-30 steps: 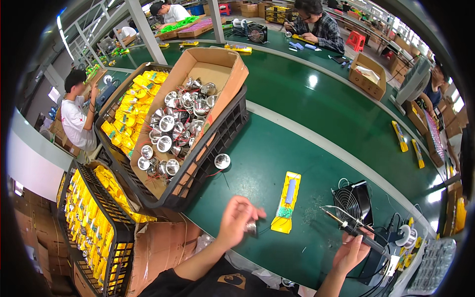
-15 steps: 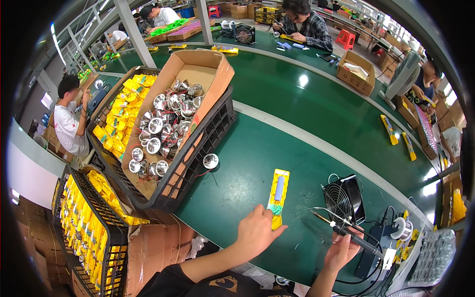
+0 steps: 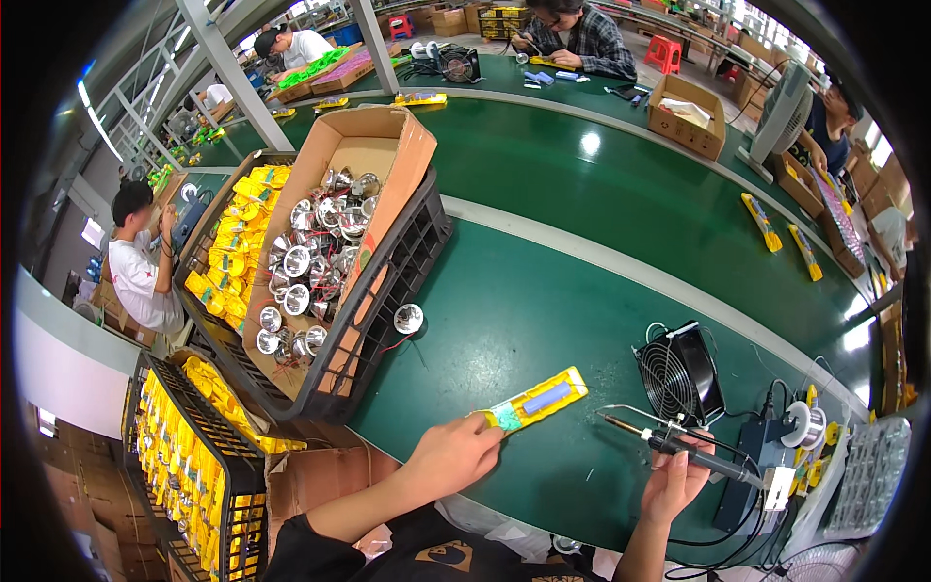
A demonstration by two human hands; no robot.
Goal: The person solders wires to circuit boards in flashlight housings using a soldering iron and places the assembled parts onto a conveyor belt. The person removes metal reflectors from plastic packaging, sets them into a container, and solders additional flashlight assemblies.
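My left hand point(image 3: 454, 458) grips the near-left end of a long yellow plastic housing point(image 3: 576, 379), its fingers closed over that end. Inside the housing lie a blue-violet cylindrical battery point(image 3: 546, 398) and, beside my fingertips, a small green circuit board point(image 3: 506, 417). The housing slants, its far end pointing up and right. My right hand point(image 3: 673, 481) is closed around the black handle of a soldering iron point(image 3: 720, 464). Its tip points left, a short gap from the housing, and a thin wire guide runs along the iron above it.
A black fan point(image 3: 676, 373) stands beyond the iron. At right are a solder spool point(image 3: 805, 425) and a dark blue box point(image 3: 749, 464). One loose reflector lamp point(image 3: 408, 318) lies by the cardboard box point(image 3: 402, 160) of reflectors. Crates of yellow parts point(image 3: 199, 466) flank my left; co-workers sit farther off.
The yellow housing has turned clockwise from nearly upright to slanting right, and its far end has come closer to the iron tip. My left hand has shifted left with it; my right still holds the iron.
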